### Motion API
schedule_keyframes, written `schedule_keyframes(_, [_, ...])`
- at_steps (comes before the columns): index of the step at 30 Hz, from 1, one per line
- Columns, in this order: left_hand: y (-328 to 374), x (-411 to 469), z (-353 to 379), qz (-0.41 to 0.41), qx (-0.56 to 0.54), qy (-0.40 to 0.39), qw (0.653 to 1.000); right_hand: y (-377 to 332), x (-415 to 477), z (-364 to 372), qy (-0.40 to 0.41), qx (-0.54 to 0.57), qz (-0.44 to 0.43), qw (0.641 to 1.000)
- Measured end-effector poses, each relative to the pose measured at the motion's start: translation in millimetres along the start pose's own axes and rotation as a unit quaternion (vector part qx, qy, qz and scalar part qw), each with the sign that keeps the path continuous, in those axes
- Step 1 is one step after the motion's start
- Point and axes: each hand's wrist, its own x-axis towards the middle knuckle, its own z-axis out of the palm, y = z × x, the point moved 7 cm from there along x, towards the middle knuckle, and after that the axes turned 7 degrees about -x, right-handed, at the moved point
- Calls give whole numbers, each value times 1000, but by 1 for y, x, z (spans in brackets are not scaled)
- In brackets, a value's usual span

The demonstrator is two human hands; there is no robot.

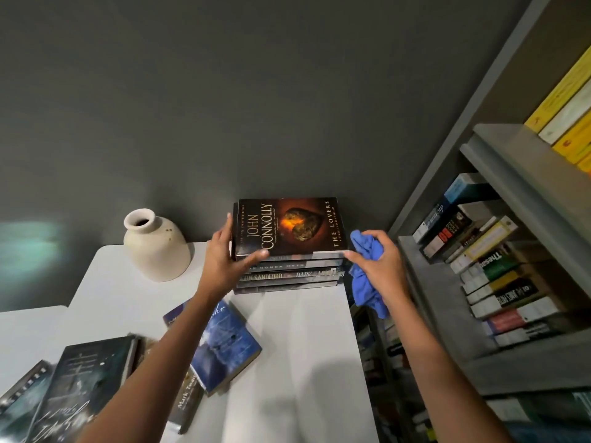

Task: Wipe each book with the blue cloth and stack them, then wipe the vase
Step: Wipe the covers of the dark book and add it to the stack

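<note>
A stack of several books (287, 276) stands at the back of the white table (303, 362), against the dark wall. Its top book (289, 225) has a dark cover with an orange heart. My left hand (224, 260) is at that book's left near corner, fingers straight along its left edge and thumb on the cover. My right hand (377, 266) grips the crumpled blue cloth (366, 273) just off the stack's right side. A cream vase (155, 244) stands upright left of the stack. A blue book (224, 346) and several dark books (83, 388) lie loose nearer me.
A grey bookshelf (511, 219) packed with books rises close on the right, beside the table's right edge. The grey wall runs behind the vase and stack. A second white surface (28, 327) adjoins at the left.
</note>
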Motion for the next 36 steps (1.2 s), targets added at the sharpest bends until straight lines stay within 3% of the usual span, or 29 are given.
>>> schedule_keyframes(5, [-8,-9,7,73,105,-3,992,24,-2,4,-94,-161,43,981])
schedule_keyframes(11, [-4,0,7,86,122,11,989,0,4,9,-62,-328,-47,942])
schedule_keyframes(17, [-4,1,10,77,134,10,988,-15,3,12,-39,-395,-76,915])
schedule_keyframes(23, [-2,-1,14,68,142,0,988,-16,3,16,-21,-422,-66,904])
schedule_keyframes(32, [-3,-5,16,62,152,-12,986,1,6,18,-4,-321,30,947])
schedule_keyframes(36, [-2,-6,14,65,157,-6,985,-6,5,20,10,-354,44,934])
